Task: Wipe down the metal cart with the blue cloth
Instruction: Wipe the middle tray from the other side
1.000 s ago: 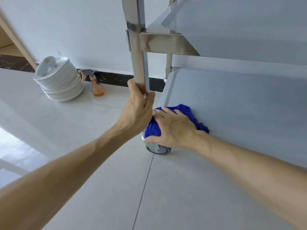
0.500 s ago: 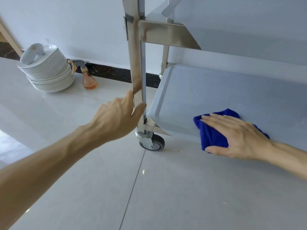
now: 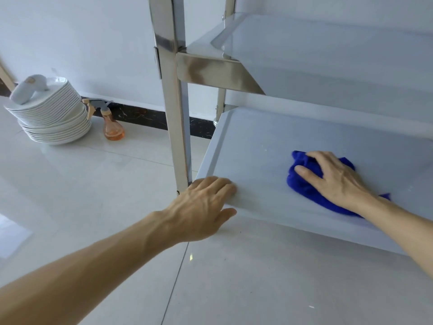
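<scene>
The metal cart has a steel corner post (image 3: pixel 173 113), a middle shelf (image 3: pixel 328 55) and a bottom shelf (image 3: pixel 255 146). The bunched blue cloth (image 3: pixel 302 184) lies on the bottom shelf, toward its front. My right hand (image 3: pixel 335 181) covers the cloth and presses it down, with thumb and bent fingers around the bunch. My left hand (image 3: pixel 203 205) grips the bottom shelf's front left corner beside the post, fingers over the rim and thumb under it. The wheel below that corner is hidden.
A tall stack of white plates (image 3: pixel 54 118) with a white handled object (image 3: pixel 25 89) on top stands on the tiled floor by the wall at left. Beside it is an orange spray bottle (image 3: pixel 113 127). Glossy floor tiles fill the foreground.
My right hand slid the cloth from the shelf's front left corner rightward and farther in. My left hand let go of the post and dropped to grip the shelf corner.
</scene>
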A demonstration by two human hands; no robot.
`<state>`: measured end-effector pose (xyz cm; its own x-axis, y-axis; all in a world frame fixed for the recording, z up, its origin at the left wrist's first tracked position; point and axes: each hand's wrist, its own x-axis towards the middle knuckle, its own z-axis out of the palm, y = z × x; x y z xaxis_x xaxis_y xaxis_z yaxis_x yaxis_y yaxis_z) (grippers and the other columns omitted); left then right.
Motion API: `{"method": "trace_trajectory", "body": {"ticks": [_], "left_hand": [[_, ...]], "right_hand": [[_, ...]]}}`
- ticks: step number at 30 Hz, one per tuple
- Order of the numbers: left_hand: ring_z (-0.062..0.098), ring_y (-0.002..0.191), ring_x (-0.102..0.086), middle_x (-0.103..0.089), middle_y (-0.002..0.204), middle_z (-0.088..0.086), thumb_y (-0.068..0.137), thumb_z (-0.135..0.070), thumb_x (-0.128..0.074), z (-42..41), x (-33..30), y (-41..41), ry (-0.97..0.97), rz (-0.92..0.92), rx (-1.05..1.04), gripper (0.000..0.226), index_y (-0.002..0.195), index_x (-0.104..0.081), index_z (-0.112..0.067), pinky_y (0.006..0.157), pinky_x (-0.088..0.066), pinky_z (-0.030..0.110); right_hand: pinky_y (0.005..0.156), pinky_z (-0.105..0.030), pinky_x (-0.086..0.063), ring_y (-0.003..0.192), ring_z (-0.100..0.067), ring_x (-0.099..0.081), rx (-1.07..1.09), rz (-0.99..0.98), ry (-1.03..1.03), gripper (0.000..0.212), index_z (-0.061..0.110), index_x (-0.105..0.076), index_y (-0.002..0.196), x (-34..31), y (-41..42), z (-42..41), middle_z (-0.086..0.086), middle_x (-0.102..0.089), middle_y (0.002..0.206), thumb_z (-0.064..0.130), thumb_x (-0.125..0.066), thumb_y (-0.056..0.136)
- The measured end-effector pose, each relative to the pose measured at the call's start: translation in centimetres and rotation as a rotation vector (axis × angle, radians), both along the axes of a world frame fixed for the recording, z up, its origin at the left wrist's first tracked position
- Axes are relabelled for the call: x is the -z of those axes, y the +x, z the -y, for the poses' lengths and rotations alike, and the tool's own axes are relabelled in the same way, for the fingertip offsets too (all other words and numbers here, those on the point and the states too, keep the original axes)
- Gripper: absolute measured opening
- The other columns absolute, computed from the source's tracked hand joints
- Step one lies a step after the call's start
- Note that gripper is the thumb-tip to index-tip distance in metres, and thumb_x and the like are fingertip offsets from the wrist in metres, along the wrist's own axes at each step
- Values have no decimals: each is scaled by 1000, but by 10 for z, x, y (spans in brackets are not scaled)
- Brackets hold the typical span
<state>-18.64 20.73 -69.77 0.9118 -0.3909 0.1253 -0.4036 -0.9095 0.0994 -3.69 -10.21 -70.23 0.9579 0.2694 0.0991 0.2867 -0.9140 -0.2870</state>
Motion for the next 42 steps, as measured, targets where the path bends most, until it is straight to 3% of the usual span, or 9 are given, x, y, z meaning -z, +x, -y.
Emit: {"method": "trace_trajectory", "body": {"ticks": [5, 9, 15, 20, 23, 28, 32, 35, 42], "left_hand": [[25, 139, -40, -45, 149, 2, 100, -37, -40, -8, 30, -3, 6, 87, 21, 52, 146, -44, -12, 116, -32, 41], [29, 139, -42, -45, 150, 4, 96, -46, -44, -2, 38, -1, 97, 105, -13, 62, 146, -43, -10, 114, -34, 48], [27, 132, -49, -52, 143, 3, 93, -46, -47, -1, 30, 1, 72, 84, -6, 59, 141, -49, -12, 111, -38, 47], [24, 119, -55, -58, 131, 0, 92, -45, -50, -3, 25, 0, 5, 108, 0, 53, 134, -57, -13, 106, -42, 40], [23, 130, -50, -53, 141, 0, 94, -49, -48, -3, 25, 0, 19, 76, 12, 59, 141, -51, -14, 113, -38, 41], [25, 133, -48, -51, 144, 1, 92, -53, -46, 1, 27, 0, 56, 70, -25, 64, 143, -47, -15, 112, -38, 45], [28, 130, -51, -53, 142, 2, 91, -52, -49, 0, 27, 1, 46, 67, -4, 64, 142, -49, -13, 109, -42, 46], [27, 126, -55, -55, 139, 1, 90, -52, -53, -3, 22, 5, 45, 62, 30, 63, 139, -52, -13, 105, -46, 45], [19, 97, -55, -58, 113, -9, 98, -47, -26, 2, -4, 22, 34, -23, 7, 43, 112, -60, -26, 88, -47, 36]], "right_hand": [[84, -42, -40, 122, -33, -56, 338, 27, -55, 67, 29, -54, 125, 2, 27, 38, -5, -60, 137, 77, -24, 91], [100, -50, -41, 126, -33, -52, 338, 44, -105, 64, 25, -56, 110, 4, 48, -21, -6, -60, 136, 77, -23, 91], [122, -42, -23, 146, -13, -35, -339, -167, 78, 70, 28, -60, 134, -3, 38, -187, 8, -49, 152, 77, -46, 87], [119, -37, -23, 140, -6, -40, -695, -160, 49, 74, 38, -62, 131, 2, 16, -221, 16, -55, 145, 82, -40, 76], [118, -36, -31, 138, -11, -46, -532, -61, 148, 56, 29, -63, 132, 4, 42, -179, 8, -57, 144, 65, -58, 90], [112, -35, -34, 136, -23, -48, -25, 44, 39, 60, 26, -58, 136, 6, 88, -69, -3, -56, 146, 67, -50, 93], [107, -55, -36, 129, -40, -47, 489, 28, -8, 78, 28, -50, 135, 10, 109, -15, -16, -48, 140, 85, -36, 84], [109, -62, -30, 130, -44, -42, 598, 6, -51, 81, 22, -48, 137, 12, 123, -38, -19, -46, 139, 82, -27, 87], [115, -51, -30, 143, -22, -37, -161, -24, -53, 70, 38, -50, 140, 9, 113, -195, 6, -46, 152, 79, -38, 85]]}}
